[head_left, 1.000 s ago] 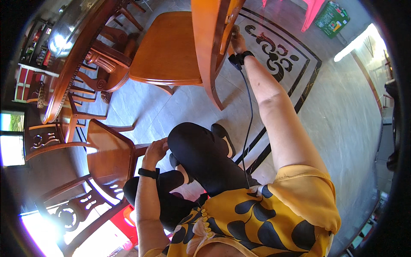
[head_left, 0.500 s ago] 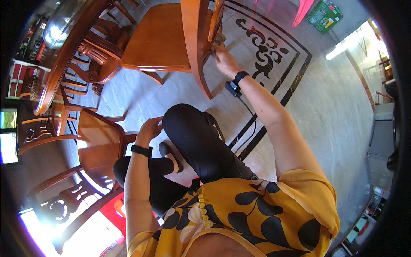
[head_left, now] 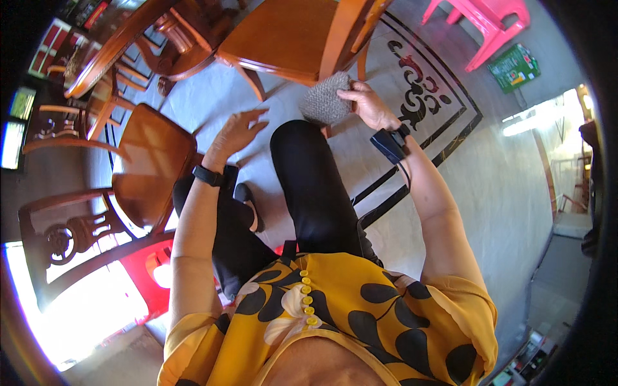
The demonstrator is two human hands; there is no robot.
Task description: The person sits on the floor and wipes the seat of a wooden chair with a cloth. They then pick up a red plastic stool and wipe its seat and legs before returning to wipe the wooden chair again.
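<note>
A grey-brown textured cloth [head_left: 327,98] hangs from my right hand [head_left: 370,106], its edge pinched between thumb and fingers. It is held in front of a wooden chair [head_left: 283,40], above my raised knee, and covers the lower end of the chair's back leg. My left hand [head_left: 238,134] is in the air left of that knee, fingers apart and nothing in it. Both wrists wear dark bands; a small black box with a cable sits at the right one.
Another wooden chair [head_left: 151,164] stands at my left. Beyond it is a round wooden table [head_left: 122,45] on a carved base. A pink plastic stool [head_left: 492,26] and a green carton [head_left: 515,69] are at the far right. Dark inlaid patterns mark the grey tiled floor [head_left: 476,199].
My right hand has drawn the cloth away from the chair's back, toward me, so it now shows in full. My left hand has lifted off my knee area and moved forward, fingers spreading.
</note>
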